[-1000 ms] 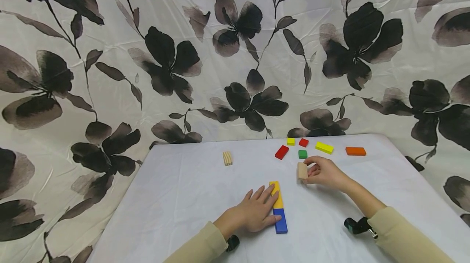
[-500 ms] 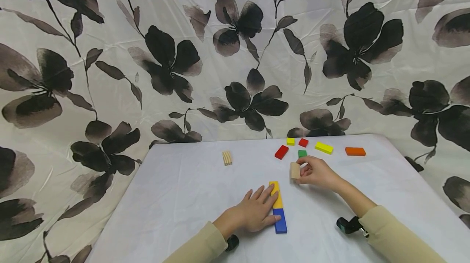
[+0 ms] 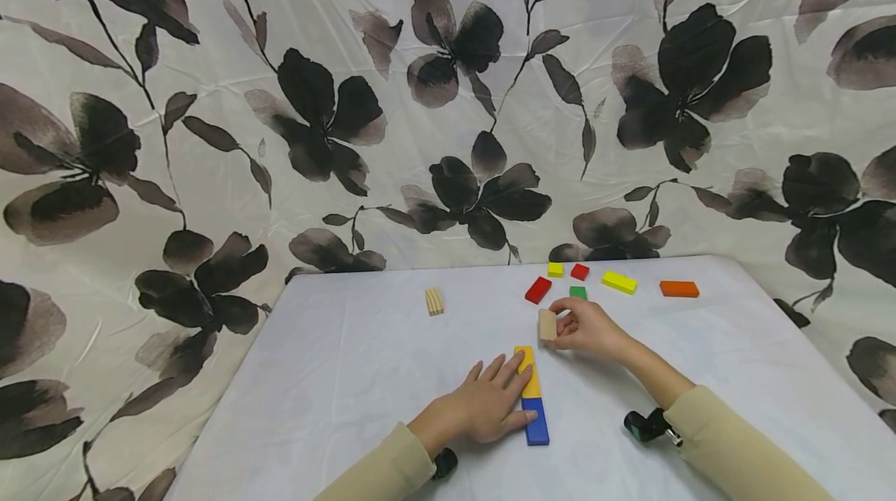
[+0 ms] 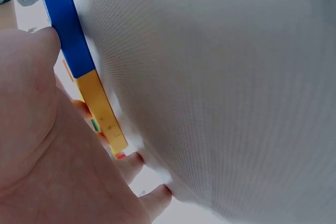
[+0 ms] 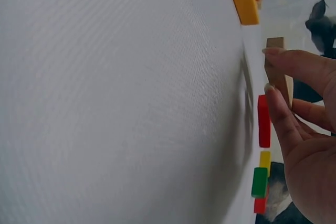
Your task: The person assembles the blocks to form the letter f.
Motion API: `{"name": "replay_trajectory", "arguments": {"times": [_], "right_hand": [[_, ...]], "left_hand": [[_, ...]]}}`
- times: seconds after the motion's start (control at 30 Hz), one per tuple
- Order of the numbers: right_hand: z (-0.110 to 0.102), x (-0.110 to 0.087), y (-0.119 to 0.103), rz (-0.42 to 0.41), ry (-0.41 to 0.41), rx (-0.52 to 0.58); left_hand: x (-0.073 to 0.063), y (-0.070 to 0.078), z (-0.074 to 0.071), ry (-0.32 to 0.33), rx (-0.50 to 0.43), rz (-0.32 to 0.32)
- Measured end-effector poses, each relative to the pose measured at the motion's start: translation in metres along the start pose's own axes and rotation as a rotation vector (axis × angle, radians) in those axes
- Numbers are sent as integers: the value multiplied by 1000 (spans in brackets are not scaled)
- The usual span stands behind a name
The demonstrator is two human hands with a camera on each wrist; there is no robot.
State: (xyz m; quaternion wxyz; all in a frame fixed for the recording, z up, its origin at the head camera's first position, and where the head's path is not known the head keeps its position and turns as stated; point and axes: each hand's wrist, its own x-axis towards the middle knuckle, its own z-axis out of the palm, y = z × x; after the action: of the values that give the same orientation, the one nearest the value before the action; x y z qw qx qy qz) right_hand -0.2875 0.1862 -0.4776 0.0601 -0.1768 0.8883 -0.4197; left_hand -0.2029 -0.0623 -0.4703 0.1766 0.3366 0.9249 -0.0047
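Note:
A plain wooden block [image 3: 547, 325] is pinched between the thumb and fingers of my right hand [image 3: 591, 330]; the right wrist view shows this wooden block [image 5: 278, 72] held above the white cloth. A yellow-orange block [image 3: 530, 376] and a blue block [image 3: 537, 423] lie end to end in one line. My left hand [image 3: 486, 400] rests along their left side with its fingers spread, its thumb on the blue block and a fingertip at the yellow-orange one. The wooden block is just beyond the far end of the yellow-orange block, slightly to its right.
Toward the back of the table [image 3: 336, 376] lie a red block [image 3: 537, 290], a small yellow block [image 3: 555, 270], a small red block [image 3: 579, 272], a green block [image 3: 577, 292], a long yellow block [image 3: 619, 282] and an orange block [image 3: 679, 289]. Several pale wooden sticks [image 3: 434, 302] lie farther left.
My right hand has carried the wooden block leftward, toward the far end of the yellow-orange block. The left hand and the two lined-up blocks have stayed in place.

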Motion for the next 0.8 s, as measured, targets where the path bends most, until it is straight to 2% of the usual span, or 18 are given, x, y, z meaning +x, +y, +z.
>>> {"name": "replay_trajectory", "arguments": {"times": [0.3, 0.57, 0.8], "right_hand": [[10, 12, -2, 0, -11, -3], [15, 15, -5, 24, -30, -4], [18, 17, -5, 5, -91, 12]], "left_hand": [[0, -1, -2, 0, 1, 2], [-2, 1, -3, 0, -7, 5], [-2, 2, -4, 0, -10, 5]]}}
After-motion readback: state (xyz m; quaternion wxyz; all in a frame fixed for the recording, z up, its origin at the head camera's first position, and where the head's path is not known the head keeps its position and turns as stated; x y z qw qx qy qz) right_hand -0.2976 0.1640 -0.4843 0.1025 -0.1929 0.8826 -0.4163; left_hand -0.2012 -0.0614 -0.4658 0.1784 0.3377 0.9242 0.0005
